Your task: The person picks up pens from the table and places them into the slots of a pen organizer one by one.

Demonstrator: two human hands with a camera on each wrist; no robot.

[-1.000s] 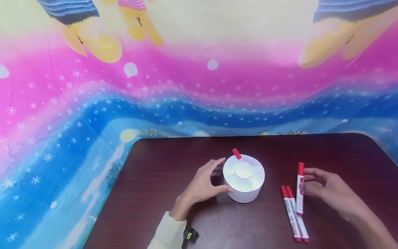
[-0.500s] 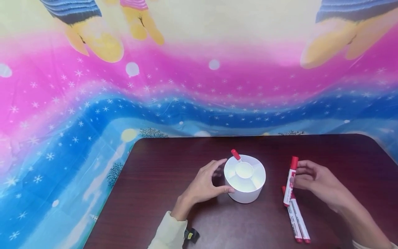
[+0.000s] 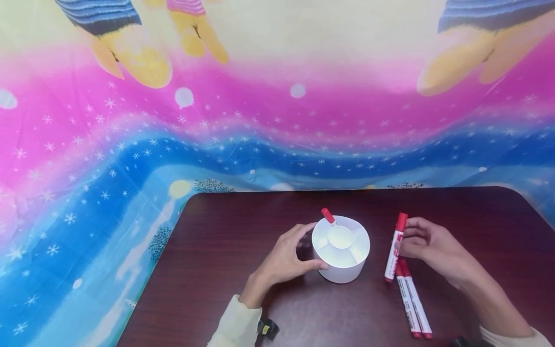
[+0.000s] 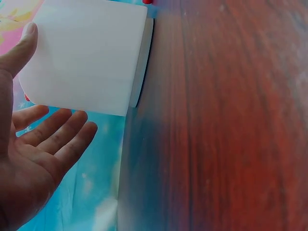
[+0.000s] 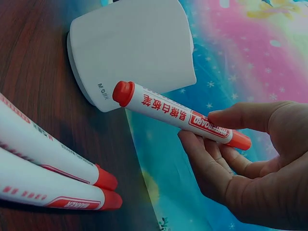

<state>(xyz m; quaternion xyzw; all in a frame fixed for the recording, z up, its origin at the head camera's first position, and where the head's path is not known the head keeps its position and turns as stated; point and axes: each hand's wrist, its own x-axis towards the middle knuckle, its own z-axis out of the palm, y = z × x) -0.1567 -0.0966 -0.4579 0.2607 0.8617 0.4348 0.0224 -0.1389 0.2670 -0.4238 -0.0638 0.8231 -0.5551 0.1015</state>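
Observation:
A white round pen holder with several compartments stands upright on the table. One red-capped marker leans out of its back left compartment. At the holder's left side is my left hand, thumb at the front and fingers towards the back, fairly straight; the left wrist view shows the palm away from the wall. My right hand pinches a red-capped whiteboard marker between thumb and fingers, cap up and tilted, right of the holder. Two more markers lie side by side on the table below it.
The dark wooden table has rounded far corners. Behind it hangs a colourful printed cloth. A black strap shows at my left cuff.
My right hand has moved left and slightly away from me with the marker, which tilts more now. The two lying markers, the holder and my left hand stay nearly as they were.

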